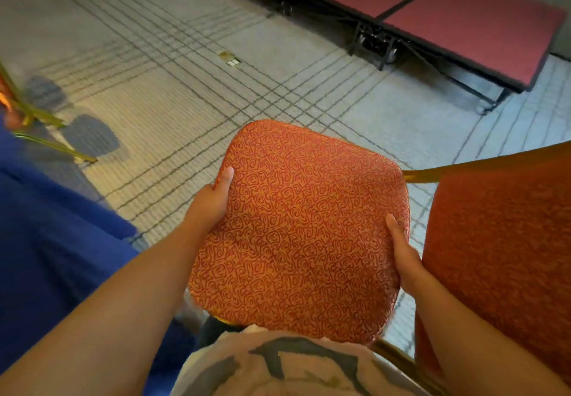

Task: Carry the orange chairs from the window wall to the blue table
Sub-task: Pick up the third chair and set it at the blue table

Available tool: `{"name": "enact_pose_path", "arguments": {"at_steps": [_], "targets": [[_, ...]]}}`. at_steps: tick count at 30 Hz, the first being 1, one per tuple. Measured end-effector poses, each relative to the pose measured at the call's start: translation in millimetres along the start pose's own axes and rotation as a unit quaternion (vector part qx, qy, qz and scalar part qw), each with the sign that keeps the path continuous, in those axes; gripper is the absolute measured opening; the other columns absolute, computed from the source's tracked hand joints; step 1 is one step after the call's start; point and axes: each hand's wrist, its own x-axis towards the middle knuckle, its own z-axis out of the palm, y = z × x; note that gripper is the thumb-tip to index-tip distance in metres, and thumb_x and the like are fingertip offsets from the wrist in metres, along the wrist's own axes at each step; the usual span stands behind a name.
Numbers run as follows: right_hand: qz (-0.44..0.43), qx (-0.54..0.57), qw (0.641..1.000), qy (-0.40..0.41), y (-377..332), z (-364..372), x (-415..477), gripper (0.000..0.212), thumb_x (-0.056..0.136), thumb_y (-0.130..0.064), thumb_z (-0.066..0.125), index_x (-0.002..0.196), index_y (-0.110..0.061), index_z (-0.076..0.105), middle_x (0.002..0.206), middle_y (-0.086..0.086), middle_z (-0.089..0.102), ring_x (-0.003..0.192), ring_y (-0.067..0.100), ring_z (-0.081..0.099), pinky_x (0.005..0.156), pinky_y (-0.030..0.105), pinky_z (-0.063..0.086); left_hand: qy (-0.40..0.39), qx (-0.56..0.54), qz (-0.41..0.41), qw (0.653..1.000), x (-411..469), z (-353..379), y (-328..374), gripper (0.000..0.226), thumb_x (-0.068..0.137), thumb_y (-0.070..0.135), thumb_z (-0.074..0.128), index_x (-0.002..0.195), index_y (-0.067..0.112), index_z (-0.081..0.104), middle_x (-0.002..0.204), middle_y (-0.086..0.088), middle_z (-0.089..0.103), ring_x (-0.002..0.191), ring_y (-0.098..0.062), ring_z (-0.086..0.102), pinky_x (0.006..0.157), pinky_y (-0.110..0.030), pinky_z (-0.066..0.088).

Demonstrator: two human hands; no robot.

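An orange chair (302,228) with a swirl-patterned seat and gold frame is held up in front of my body, seat facing me. My left hand (213,197) grips the seat's left edge, thumb on top. My right hand (401,253) grips the right edge. The chair's orange backrest (500,241) stands at the right, beside my right arm. The blue table cloth (52,241) fills the left side, close to my left arm.
Gold legs of another chair (40,120) show at the far left edge by the blue cloth. Low red stage platforms (448,15) on black frames run along the top right. A small floor box (230,58) lies on the striped carpet ahead.
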Motion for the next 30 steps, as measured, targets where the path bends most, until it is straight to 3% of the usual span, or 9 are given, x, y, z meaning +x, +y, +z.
{"name": "enact_pose_path", "arguments": {"at_steps": [6, 11, 13, 18, 22, 25, 30], "targets": [[-0.018, -0.053, 0.998, -0.032, -92, 120, 88, 0.091, 0.073, -0.076, 0.06, 0.142, -0.018, 0.049, 0.13, 0.016, 0.061, 0.112, 0.033, 0.059, 0.105, 0.049, 0.044, 0.027, -0.041, -0.04, 0.998, 119, -58, 10, 0.121, 0.056, 0.098, 0.02, 0.114, 0.002, 0.064, 0.114, -0.022, 0.064, 0.103, -0.032, 0.06, 0.083, -0.032, 0.037], [-0.064, -0.073, 0.993, -0.068, -180, 245, 141, 0.092, 0.066, -0.079, 0.061, 0.139, -0.022, 0.052, 0.127, 0.012, 0.062, 0.114, 0.032, 0.059, 0.106, 0.05, 0.043, 0.07, -0.05, -0.046, 0.995, 221, -136, 28, 0.105, 0.063, 0.093, 0.02, 0.099, 0.006, 0.067, 0.098, -0.017, 0.067, 0.102, -0.032, 0.06, 0.08, -0.031, 0.035], [-0.08, -0.084, 0.99, -0.082, -212, 294, 154, 0.091, 0.066, -0.079, 0.062, 0.135, -0.02, 0.056, 0.122, 0.01, 0.064, 0.112, 0.031, 0.06, 0.105, 0.048, 0.045, 0.102, -0.07, -0.058, 0.991, 254, -171, 32, 0.113, 0.063, 0.095, 0.019, 0.11, 0.003, 0.064, 0.106, -0.018, 0.065, 0.1, -0.031, 0.059, 0.081, -0.034, 0.038], [-0.099, -0.109, 0.983, -0.105, -277, 394, 182, 0.09, 0.07, -0.079, 0.06, 0.133, -0.015, 0.06, 0.125, 0.012, 0.064, 0.116, 0.031, 0.059, 0.107, 0.046, 0.043, 0.151, -0.112, -0.053, 0.981, 313, -240, 39, 0.107, 0.058, 0.1, 0.019, 0.106, 0.015, 0.063, 0.086, -0.002, 0.058, 0.073, -0.016, 0.053, 0.077, -0.035, 0.038], [-0.104, -0.142, 0.973, -0.148, -324, 475, 210, 0.092, 0.07, -0.08, 0.06, 0.134, -0.014, 0.058, 0.126, 0.012, 0.064, 0.116, 0.033, 0.058, 0.106, 0.048, 0.043, 0.188, -0.152, -0.076, 0.967, 358, -281, 33, 0.11, 0.057, 0.1, 0.023, 0.122, 0.021, 0.061, 0.099, 0.0, 0.056, 0.087, -0.019, 0.053, 0.081, -0.036, 0.039], [-0.116, -0.169, 0.963, -0.173, -352, 531, 235, 0.09, 0.067, -0.081, 0.061, 0.131, -0.018, 0.059, 0.125, 0.012, 0.065, 0.115, 0.033, 0.06, 0.106, 0.049, 0.044, 0.2, -0.18, -0.097, 0.958, 391, -298, 20, 0.1, 0.063, 0.095, 0.025, 0.119, 0.02, 0.061, 0.096, 0.004, 0.058, 0.091, -0.021, 0.054, 0.076, -0.032, 0.038], [-0.122, -0.24, 0.937, -0.221, -412, 642, 280, 0.115, 0.045, -0.09, 0.061, 0.128, -0.01, 0.061, 0.119, 0.015, 0.067, 0.109, 0.034, 0.062, 0.103, 0.048, 0.046, 0.248, -0.222, -0.167, 0.928, 456, -339, 7, 0.106, 0.066, 0.093, 0.024, 0.128, 0.013, 0.056, 0.113, -0.005, 0.059, 0.102, -0.026, 0.056, 0.084, -0.037, 0.037]]}}
